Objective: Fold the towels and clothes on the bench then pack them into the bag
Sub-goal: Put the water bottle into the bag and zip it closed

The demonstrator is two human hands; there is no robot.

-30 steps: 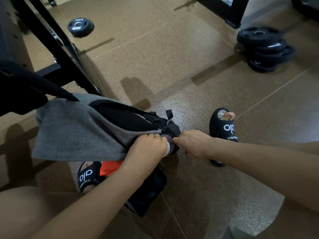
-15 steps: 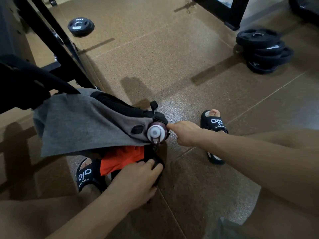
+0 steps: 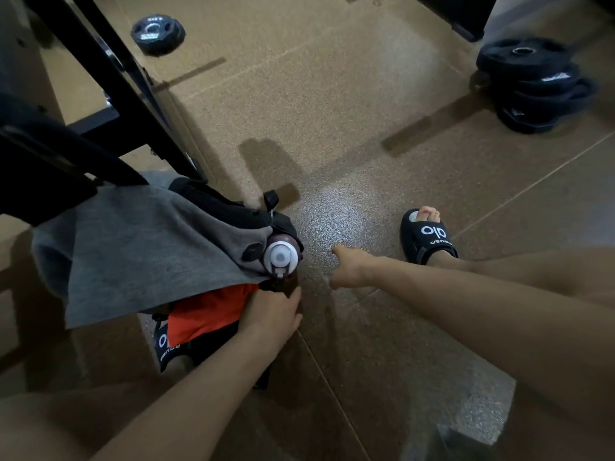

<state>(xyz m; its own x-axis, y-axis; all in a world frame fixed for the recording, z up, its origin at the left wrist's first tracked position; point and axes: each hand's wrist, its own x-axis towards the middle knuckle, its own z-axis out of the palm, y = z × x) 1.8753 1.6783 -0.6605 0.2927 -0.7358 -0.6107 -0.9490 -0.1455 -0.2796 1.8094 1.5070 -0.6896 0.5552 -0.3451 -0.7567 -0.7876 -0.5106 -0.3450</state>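
A black backpack (image 3: 229, 207) stands on the floor between my feet, below the black bench (image 3: 50, 161). A grey cloth (image 3: 133, 251) hangs from the bench edge over the bag. An orange garment (image 3: 206, 311) shows under the cloth at the bag's near side. A dark bottle with a white lid (image 3: 281, 259) stands upright in the bag's side pocket. My left hand (image 3: 273, 312) grips the bag fabric just below the bottle. My right hand (image 3: 349, 271) hovers a short way to the right of the bottle, fingers loosely curled, holding nothing.
Black rack legs (image 3: 133, 94) slant down behind the bag. A stack of weight plates (image 3: 532, 84) lies at the far right and a single plate (image 3: 158, 34) at the far left. My feet wear black slippers (image 3: 429, 237), the left one (image 3: 164, 344) partly under the bag.
My left hand came off the bottle top and dropped to the bag's lower side. My right hand let go beside the bottle and drew back to the right. The bottle lid is now uncovered.
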